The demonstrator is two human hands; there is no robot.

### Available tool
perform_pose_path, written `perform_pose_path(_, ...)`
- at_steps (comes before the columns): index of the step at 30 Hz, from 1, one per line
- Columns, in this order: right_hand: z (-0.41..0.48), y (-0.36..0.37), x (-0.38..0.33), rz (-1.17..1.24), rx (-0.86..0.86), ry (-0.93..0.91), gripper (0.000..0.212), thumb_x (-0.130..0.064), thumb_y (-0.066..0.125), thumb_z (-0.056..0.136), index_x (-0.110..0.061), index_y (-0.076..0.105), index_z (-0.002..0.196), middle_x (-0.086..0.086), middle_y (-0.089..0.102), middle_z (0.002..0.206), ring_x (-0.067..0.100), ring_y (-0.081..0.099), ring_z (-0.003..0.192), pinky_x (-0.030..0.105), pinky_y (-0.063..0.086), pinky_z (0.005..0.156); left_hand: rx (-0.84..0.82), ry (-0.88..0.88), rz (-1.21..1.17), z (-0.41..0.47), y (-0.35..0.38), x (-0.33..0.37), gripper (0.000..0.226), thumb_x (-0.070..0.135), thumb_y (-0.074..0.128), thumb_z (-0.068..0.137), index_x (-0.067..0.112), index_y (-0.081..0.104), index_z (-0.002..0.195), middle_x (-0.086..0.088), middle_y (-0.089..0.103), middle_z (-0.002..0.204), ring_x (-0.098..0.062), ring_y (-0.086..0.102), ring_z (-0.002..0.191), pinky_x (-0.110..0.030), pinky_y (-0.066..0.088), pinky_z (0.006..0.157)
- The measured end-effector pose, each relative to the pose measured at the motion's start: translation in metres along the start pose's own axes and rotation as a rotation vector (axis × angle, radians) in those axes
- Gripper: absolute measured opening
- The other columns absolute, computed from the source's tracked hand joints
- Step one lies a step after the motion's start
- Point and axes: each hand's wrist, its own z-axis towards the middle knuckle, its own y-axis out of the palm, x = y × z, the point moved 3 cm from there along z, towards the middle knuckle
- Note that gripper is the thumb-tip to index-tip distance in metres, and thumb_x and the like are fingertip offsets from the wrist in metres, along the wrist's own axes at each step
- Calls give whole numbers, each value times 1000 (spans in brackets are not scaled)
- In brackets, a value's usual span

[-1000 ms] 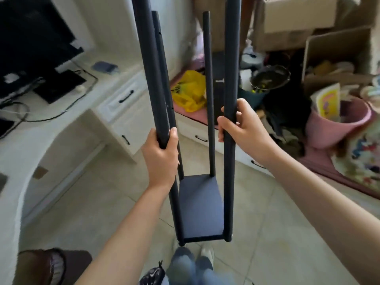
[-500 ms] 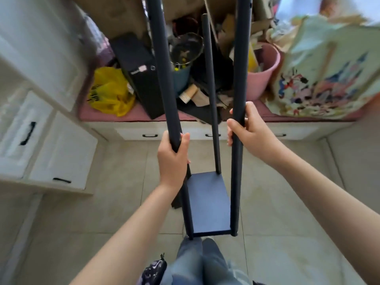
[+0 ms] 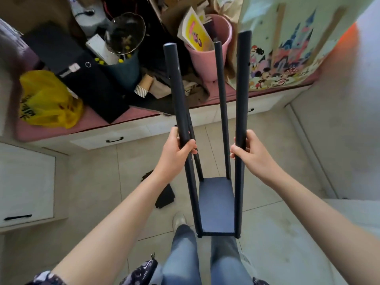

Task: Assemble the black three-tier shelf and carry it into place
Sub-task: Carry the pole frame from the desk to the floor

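Two sets of fingers (image 3: 190, 146) stay wrapped tight, left hand (image 3: 174, 153) and right hand (image 3: 249, 154) each gripping a near post of the shelf frame (image 3: 217, 204). Post tops are now in view; it's dropped lower, likely nearing set-down. Long axis upright, panel down above the floor (image 3: 287, 233).

The black shelf frame of four round posts (image 3: 240, 120) stands upright, its near posts passing through the left hand (image 3: 176, 149) and right hand (image 3: 249, 153). One flat rectangular black board (image 3: 217, 204) joins the posts well below both hands, level. Above the hands the post tops stand free.
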Motion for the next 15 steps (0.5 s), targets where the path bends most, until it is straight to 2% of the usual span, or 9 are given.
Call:
perform_pose_path(3,14,-20,29,-13,-11,39,16,-10,59,95,-15,47,103,19,61,95,27,65,89,40,54,88,-11,-42,20,17,26,-9,16,13,62,100,24,51,105,-4,70,93,-12,71,87,-16,54,80)
perform_pose_path(6,33,-38,59,5,-53,68,16,-11,60,95,-18,48,103,20,61,97,34,63,92,43,54,87,10,-121,35,32,53,-23,19,13,63,98,27,52,105,-1,69,94,-7,71,89,-9,51,75)
perform_pose_path(8,47,-46,82,-1,-135,95,14,-14,60,95,-18,50,103,18,61,97,34,64,92,45,54,88,63,-195,32,41,70,-36,17,14,62,99,27,53,101,0,68,95,-5,70,88,-11,51,72)
perform_pose_path(12,76,-55,127,-51,-229,140,8,-18,60,96,-18,53,101,11,64,99,31,63,96,48,53,91,161,-338,81,56,104,-73,10,16,62,99,23,55,97,1,66,93,-15,68,95,-22,48,78)
perform_pose_path(15,101,-57,156,-57,-240,168,8,-16,59,95,-21,54,99,6,65,98,27,63,96,44,51,90,198,-398,122,69,121,-102,9,20,66,97,25,59,97,4,66,95,-5,64,91,-16,44,73)
